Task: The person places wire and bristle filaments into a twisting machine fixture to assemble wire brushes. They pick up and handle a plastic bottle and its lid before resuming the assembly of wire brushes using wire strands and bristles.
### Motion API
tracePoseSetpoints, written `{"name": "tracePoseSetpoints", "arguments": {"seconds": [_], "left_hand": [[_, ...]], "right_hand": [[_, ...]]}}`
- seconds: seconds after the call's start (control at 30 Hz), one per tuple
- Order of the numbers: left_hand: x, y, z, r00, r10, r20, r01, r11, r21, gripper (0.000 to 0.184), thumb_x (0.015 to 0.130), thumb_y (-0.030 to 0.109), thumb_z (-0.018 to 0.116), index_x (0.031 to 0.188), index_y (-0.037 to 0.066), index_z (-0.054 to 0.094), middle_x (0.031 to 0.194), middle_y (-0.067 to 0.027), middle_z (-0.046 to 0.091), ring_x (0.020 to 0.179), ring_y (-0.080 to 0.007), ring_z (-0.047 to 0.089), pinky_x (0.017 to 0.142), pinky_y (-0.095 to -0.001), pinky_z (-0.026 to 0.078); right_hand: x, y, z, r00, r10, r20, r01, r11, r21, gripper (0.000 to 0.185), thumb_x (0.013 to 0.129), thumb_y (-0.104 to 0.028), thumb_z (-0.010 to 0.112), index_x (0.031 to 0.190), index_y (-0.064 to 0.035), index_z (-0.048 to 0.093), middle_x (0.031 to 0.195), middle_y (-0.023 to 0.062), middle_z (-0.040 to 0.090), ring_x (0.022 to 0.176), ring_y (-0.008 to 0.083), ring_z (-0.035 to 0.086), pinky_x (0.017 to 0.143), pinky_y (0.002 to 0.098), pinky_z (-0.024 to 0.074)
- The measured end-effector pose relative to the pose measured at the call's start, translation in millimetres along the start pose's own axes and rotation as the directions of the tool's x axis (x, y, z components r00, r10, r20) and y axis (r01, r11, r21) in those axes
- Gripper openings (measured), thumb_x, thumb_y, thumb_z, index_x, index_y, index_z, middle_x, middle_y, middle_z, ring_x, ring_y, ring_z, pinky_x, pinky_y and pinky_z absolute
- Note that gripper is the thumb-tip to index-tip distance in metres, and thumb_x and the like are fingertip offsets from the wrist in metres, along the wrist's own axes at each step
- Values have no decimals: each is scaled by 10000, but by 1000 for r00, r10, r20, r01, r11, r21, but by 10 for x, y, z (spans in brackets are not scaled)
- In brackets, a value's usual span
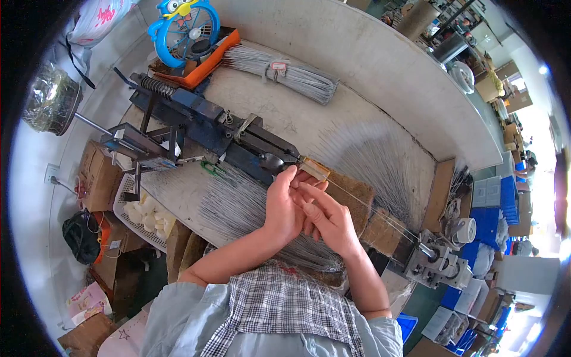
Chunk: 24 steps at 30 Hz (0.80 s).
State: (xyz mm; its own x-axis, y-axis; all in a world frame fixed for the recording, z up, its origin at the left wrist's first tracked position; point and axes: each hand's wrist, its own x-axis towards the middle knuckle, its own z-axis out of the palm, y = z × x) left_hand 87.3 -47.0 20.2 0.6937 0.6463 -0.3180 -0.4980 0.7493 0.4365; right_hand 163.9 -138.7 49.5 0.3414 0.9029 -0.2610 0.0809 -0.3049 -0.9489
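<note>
My left hand (pixel 282 205) and my right hand (pixel 331 221) meet in front of the machine's tip, fingers bent and overlapping. A thin wire or rod may be between them, but the fingers hide it. Just above my fingertips is a small yellowish, box-like block (pixel 315 169), close to the end of the dark metal machine (pixel 238 134). From near that block, thin pale rods (pixel 375 208) run right towards a silver clamping unit (pixel 437 262). Beneath and left of my hands lies a spread of thin grey wires (pixel 232 205).
More loose wires (pixel 380 160) fan out on the bench at the right, and a tied wire bundle (pixel 282 72) lies at the back. An orange tray (pixel 208 62) holds a blue fan (pixel 184 33). Left of the bench, a white basket (pixel 128 199) contains pale pieces.
</note>
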Motion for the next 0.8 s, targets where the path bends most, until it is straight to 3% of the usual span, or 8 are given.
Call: {"name": "tracePoseSetpoints", "arguments": {"seconds": [0.17,0.27,0.47,0.57,0.67,0.8], "left_hand": [[-24,24,0,999,-16,51,20,996,-85,412,990,345,382,1147,-15,503,1122,-136,574,1081,-229,572,1036,-402,431],[-31,53,-83,995,-63,73,67,996,-62,426,989,365,381,1125,-15,518,1091,-136,589,1046,-234,587,1029,-408,438],[-9,23,-49,997,-71,-14,69,995,-69,412,988,367,392,1076,-4,548,1061,-134,609,983,-231,605,1009,-402,454],[-8,18,-95,998,-55,44,58,995,-76,405,987,361,395,1075,2,560,1052,-121,620,980,-230,611,982,-389,468],[37,-11,-206,998,-55,20,56,998,-25,315,980,283,442,1066,9,572,1035,-94,632,980,-208,618,941,-364,488],[13,-3,-32,999,52,13,-53,996,67,190,945,112,512,1093,9,574,1051,-75,638,973,-164,628,897,-320,509]], "right_hand": [[88,-56,21,998,20,59,-23,998,52,447,988,-279,525,1379,-67,481,665,8,583,517,56,497,453,209,401],[195,-2,63,999,-13,51,-3,956,293,493,990,-319,518,1403,-58,446,646,-3,556,497,52,463,441,209,373],[111,14,69,998,-7,56,-5,979,204,521,989,-353,512,1412,-61,432,627,-13,521,487,43,444,420,204,336],[120,0,45,999,3,41,-11,983,184,504,990,-338,516,1406,-64,442,640,-10,539,485,43,468,413,196,344],[61,-62,-28,1000,21,-24,-19,997,78,446,980,-246,549,1382,-68,475,704,19,594,535,66,539,481,241,429],[12,-73,-124,983,-9,-182,5,1000,-26,441,948,-181,587,1367,-79,496,654,9,610,524,66,565,513,238,456]]}}
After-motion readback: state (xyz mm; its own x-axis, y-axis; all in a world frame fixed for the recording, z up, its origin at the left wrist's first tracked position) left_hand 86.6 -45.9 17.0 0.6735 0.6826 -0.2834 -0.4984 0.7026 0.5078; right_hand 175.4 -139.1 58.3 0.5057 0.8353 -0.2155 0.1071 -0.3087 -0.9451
